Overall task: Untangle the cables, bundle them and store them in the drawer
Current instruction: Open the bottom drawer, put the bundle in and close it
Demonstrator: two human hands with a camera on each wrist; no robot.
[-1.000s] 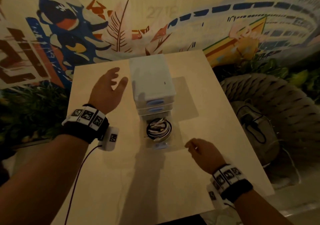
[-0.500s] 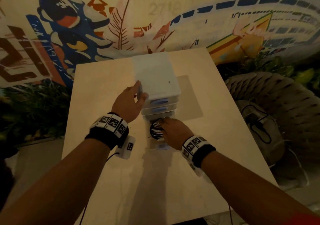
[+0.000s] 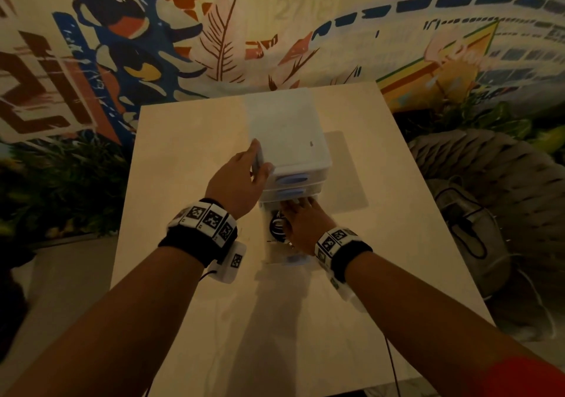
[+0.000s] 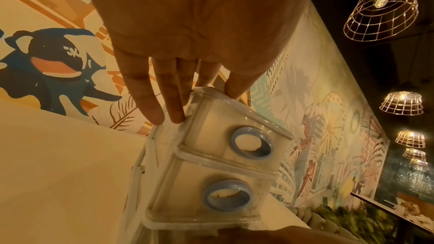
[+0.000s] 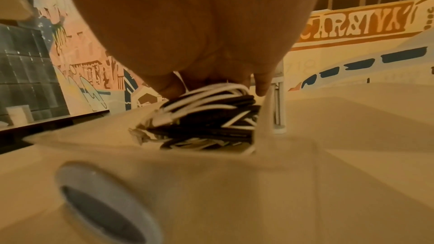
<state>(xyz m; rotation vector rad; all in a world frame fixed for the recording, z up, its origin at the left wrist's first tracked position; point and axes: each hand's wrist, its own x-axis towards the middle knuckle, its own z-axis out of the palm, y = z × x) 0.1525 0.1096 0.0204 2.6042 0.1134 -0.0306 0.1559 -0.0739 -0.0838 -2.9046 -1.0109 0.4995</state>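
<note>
Right hand lay, fingers extended, on the coiled black-and-white cable bundle inside the pulled-out bottom drawer. At 11 o'clock, left hand gripped the drawer unit, thumb on top, fingers straight against its side.

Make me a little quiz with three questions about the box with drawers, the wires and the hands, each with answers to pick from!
1. Where is the bundle of cables?
A. in the pulled-out bottom drawer
B. on top of the drawer box
C. on the floor

2. What colours are the cables?
A. red and green
B. black and white
C. all yellow

3. What is the left hand doing?
A. lying flat on the table
B. holding a cable
C. gripping the drawer box's top corner

Answers: 1 A, the right wrist view shows the coil inside the open drawer under the right hand. 2 B, black and white loops show. 3 C, the fingers and thumb clasp the corner.
</note>
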